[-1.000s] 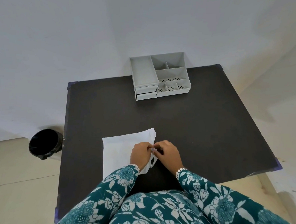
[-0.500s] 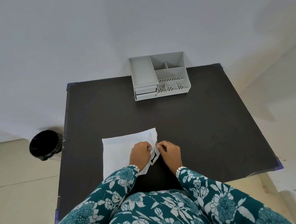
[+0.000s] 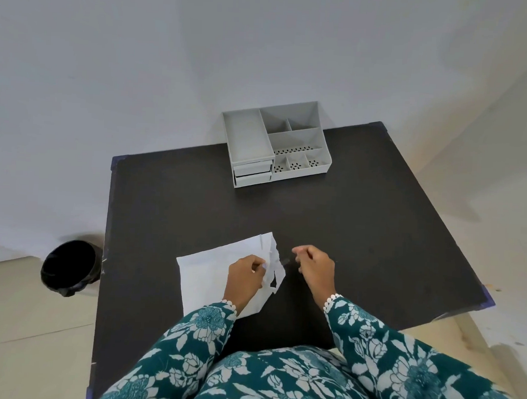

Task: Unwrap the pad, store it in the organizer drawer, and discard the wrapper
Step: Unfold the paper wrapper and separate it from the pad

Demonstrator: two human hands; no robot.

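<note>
Left hand (image 3: 246,277): you're pinching the torn wrapper (image 3: 219,270) edge.
Right hand (image 3: 315,267): curled just right of it; whether it holds anything, can't tell.
Organizer (image 3: 274,146): far, drawers closed.

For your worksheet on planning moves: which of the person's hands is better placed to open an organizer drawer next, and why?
Right, probably. The right hand hangs free above the table with nothing visibly pinched, while the left hand grips the torn wrapper. The drawers lie straight ahead.
</note>
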